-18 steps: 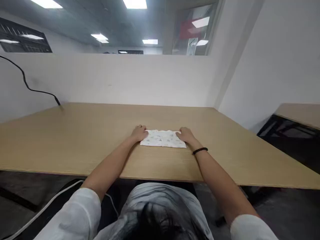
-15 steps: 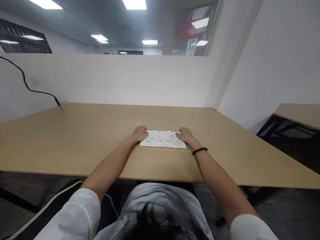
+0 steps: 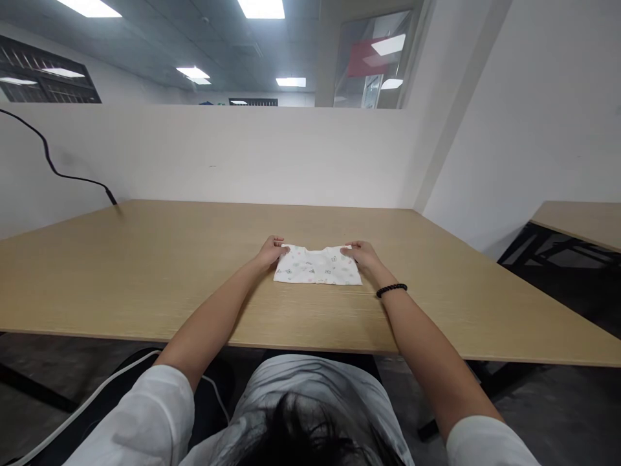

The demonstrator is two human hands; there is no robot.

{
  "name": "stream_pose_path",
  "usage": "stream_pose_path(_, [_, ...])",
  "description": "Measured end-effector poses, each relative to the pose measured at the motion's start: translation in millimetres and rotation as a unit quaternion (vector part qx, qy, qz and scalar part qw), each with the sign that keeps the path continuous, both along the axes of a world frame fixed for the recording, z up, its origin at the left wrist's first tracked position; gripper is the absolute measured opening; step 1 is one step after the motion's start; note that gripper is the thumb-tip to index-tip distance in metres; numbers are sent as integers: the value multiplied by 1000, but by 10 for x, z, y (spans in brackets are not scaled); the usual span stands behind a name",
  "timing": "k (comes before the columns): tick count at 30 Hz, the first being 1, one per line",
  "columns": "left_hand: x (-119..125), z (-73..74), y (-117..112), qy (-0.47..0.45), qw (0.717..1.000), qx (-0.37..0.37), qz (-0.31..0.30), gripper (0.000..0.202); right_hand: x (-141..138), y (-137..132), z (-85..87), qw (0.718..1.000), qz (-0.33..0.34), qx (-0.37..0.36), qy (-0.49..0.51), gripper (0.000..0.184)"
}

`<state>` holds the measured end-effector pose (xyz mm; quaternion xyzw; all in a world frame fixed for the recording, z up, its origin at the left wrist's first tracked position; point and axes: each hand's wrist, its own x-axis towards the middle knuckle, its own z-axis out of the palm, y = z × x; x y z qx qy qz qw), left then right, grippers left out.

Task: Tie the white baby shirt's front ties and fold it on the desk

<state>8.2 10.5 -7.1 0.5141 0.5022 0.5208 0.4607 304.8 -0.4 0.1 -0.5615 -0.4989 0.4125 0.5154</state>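
Note:
A white cloth with small printed figures (image 3: 317, 266), folded into a wide strip, lies in front of me with its far edge lifted. That far edge sags in the middle between my hands, while the near edge rests on the table (image 3: 194, 291). My left hand (image 3: 274, 251) pinches the far left corner, thumb on top and fingers behind. At the far right corner my right hand (image 3: 363, 254) grips the cloth in the same way. The fingertips behind the cloth are partly hidden.
A low white partition (image 3: 262, 155) rises behind the table's far edge. A black cable (image 3: 77, 178) hangs down at the left and ends near the table. To the right stands another table (image 3: 582, 220) beside the white wall.
Both hands have risen a little and moved slightly away from me, raising the cloth's far edge. More of its printed face shows, and the far edge now dips in the middle.

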Motion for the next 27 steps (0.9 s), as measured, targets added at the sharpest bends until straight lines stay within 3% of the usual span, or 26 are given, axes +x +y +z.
stream_pose_path(3, [-12, 7, 36, -69, 997, -29, -8, 40, 39, -5, 14, 999, 19, -9, 49, 24])
stream_pose_path(10, [-43, 16, 61, -103, 994, -39, -25, 23, 63, 7, 12, 997, 32, -21, 63, 14])
stream_pose_path(22, [-127, 36, 79, -132, 991, 28, 16, 23, 111, 35, 39, 996, -18, 16, 85, 23])
stream_pose_path(27, [-100, 65, 59, -109, 994, 10, -9, 15, 100, 8, 57, 995, -19, 42, 86, 29])
